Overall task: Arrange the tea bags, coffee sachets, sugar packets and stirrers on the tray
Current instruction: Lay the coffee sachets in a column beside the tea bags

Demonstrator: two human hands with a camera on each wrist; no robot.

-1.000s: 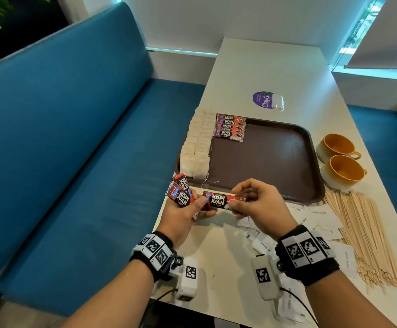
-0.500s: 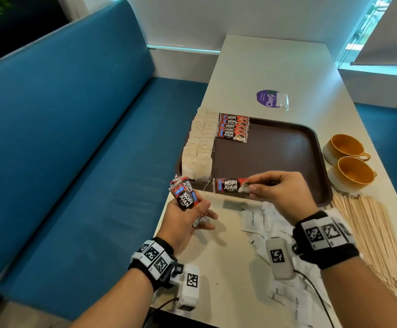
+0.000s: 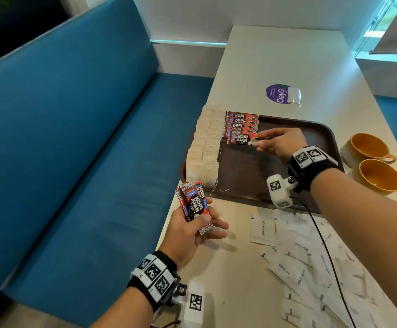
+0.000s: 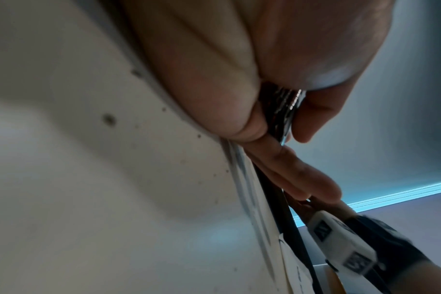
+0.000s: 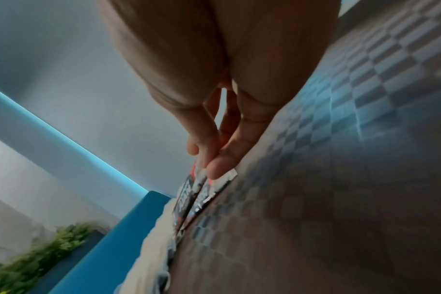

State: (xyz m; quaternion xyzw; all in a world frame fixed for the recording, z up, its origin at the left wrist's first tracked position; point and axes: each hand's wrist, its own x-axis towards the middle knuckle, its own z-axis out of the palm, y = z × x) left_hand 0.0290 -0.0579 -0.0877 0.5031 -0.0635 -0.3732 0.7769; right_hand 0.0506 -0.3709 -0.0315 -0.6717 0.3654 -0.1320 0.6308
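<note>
Blue bench seat [image 3: 74, 162] runs along the left side, hard against the left edge of the white desk [image 3: 287, 62].

Left hand [image 3: 192, 230] is held palm-up over the near-left corner of the desk, just short of the tray. Its thumb and curled fingers [image 4: 312, 183] grip a small fanned stack of coffee sachets [image 3: 192, 202]: red and black, "KOPI JUAN" lettering, crimped silver ends. In the left wrist view only the sachets' dark edges show between thumb and fingers.

Brown tray [image 3: 252, 185], raised rim, checkered textured floor. Two columns of pale tea bags [image 3: 204, 147] fill its left side from far rim to near rim, strings trailing at the near end. Just right of them, at the far-left corner, a row of coffee sachets [image 3: 241, 124] lies overlapped.

Right hand [image 3: 278, 143] is over the tray, thumb and forefinger pressed together, pinching the right end of one coffee sachet [image 3: 241, 139] at the near end of that row; the right wrist view shows it low, at or just above the tray floor. Contact cannot be confirmed.

The middle and right of the tray floor are bare.

White sugar packets [image 3: 311, 256] lie scattered on the desk near the tray's near rim. Two orange cups [image 3: 372, 162] stand beside the tray's right rim.
</note>
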